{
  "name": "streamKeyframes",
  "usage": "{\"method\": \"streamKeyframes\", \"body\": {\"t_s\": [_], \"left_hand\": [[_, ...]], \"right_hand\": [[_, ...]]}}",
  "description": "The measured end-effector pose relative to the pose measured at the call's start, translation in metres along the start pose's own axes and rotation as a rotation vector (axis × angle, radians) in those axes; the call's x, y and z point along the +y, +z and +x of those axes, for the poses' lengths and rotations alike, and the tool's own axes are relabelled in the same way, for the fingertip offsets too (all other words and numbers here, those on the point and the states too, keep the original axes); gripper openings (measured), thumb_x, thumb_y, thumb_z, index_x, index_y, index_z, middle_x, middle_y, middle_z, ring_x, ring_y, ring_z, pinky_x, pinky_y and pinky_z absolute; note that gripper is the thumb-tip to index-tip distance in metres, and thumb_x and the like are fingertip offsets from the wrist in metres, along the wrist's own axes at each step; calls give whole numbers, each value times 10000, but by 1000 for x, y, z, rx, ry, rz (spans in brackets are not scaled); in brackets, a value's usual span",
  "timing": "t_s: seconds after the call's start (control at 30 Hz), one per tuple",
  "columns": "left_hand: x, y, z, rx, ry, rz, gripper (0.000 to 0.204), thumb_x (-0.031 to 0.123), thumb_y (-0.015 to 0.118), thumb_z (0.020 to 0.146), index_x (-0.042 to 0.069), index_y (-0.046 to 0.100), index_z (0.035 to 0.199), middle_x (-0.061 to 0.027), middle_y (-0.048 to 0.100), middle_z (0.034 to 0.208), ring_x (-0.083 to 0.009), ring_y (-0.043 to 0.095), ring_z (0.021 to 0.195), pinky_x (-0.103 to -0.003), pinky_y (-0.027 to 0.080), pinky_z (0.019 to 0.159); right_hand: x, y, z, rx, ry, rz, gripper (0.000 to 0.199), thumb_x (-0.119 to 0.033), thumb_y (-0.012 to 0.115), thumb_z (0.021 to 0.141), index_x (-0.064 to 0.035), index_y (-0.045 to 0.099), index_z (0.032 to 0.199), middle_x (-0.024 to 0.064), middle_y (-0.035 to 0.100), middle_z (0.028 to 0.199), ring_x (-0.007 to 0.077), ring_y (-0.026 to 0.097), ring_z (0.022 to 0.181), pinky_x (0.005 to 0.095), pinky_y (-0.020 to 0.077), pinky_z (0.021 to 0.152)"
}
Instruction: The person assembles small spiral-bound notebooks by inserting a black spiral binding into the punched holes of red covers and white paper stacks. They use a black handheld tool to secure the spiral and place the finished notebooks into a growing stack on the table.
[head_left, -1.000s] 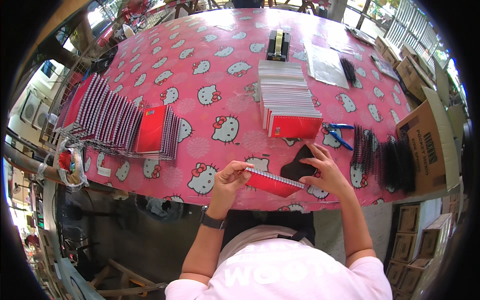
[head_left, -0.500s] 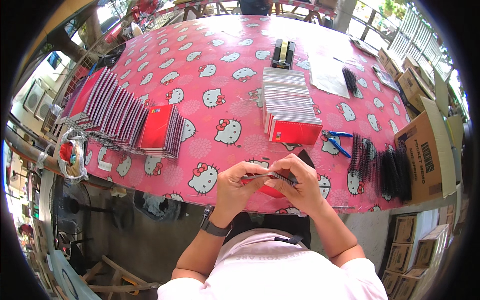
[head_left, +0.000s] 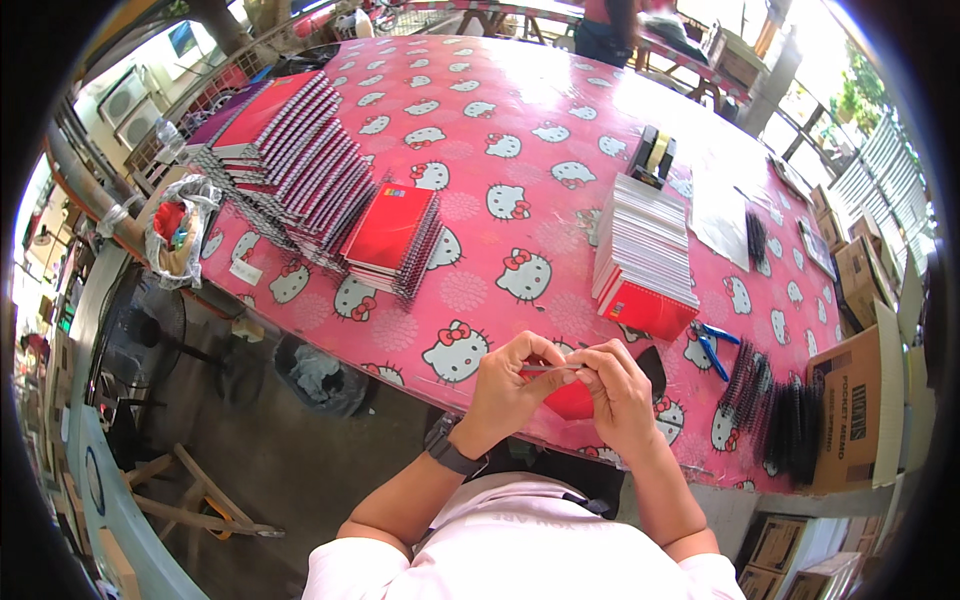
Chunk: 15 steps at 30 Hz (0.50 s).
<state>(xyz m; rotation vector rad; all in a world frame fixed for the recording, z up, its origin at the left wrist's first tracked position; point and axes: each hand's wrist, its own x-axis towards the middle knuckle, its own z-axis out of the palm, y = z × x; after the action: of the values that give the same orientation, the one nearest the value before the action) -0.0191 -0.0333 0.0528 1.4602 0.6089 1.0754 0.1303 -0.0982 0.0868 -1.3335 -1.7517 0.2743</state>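
Observation:
Both hands meet at the table's near edge over a small red notebook point(head_left: 572, 402), whose top edge is pinched between their fingertips. My left hand point(head_left: 515, 388), with a dark watch on its wrist, grips that edge from the left. The fingers of my right hand point(head_left: 620, 392) are bent closed on the same edge, close beside the left thumb. My fingers hide most of the binding edge. Just beyond lies a row of unbound red-covered notebooks point(head_left: 645, 262), standing packed together. To the right are blue-handled pliers point(head_left: 716, 350) and a heap of black spiral coils point(head_left: 790, 425).
Stacks of spiral-bound notebooks point(head_left: 290, 165) and a smaller red pile point(head_left: 392, 228) occupy the left. A tape dispenser point(head_left: 652, 157) and white sheet point(head_left: 719, 220) lie farther off. A cardboard box point(head_left: 858, 405) stands right; a lined bin point(head_left: 322, 378) sits below the edge.
The whole view has tilted and shifted, so the table appears turned. My right fingers have moved closer to the left ones along the notebook's edge. Both hands keep their hold.

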Motion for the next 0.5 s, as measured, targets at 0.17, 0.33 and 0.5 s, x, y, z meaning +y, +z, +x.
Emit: {"method": "streamKeyframes", "body": {"t_s": [0.17, 0.33, 0.5], "left_hand": [[11, -38, 27, 175, 162, 75, 148, 133, 646, 912, 29, 596, 1005, -10, 617, 890, -49, 533, 765, -188, 444, 691], [48, -139, 90, 679, 356, 133, 357, 252, 521, 991, 29, 505, 1269, -3, 543, 906, -76, 539, 801, -233, 496, 694], [-24, -194, 86, 776, 155, 970, 323, 171, 598, 914, 18, 565, 1196, -112, 582, 999, -232, 589, 855, -345, 502, 762]], "right_hand": [[-4, 2, 11, 96, 27, 20, 545, -214, 715, 825, -24, 493, 1285, 164, 577, 1185, 302, 558, 1077, 381, 467, 897], [28, -34, -9, 263, 225, 42, 586, -196, 730, 809, -48, 487, 1322, 139, 554, 1283, 276, 515, 1183, 373, 444, 926], [36, -37, -31, 217, 289, 28, 384, -129, 719, 801, -48, 611, 1161, 119, 612, 1203, 261, 556, 1112, 347, 464, 874]]}}
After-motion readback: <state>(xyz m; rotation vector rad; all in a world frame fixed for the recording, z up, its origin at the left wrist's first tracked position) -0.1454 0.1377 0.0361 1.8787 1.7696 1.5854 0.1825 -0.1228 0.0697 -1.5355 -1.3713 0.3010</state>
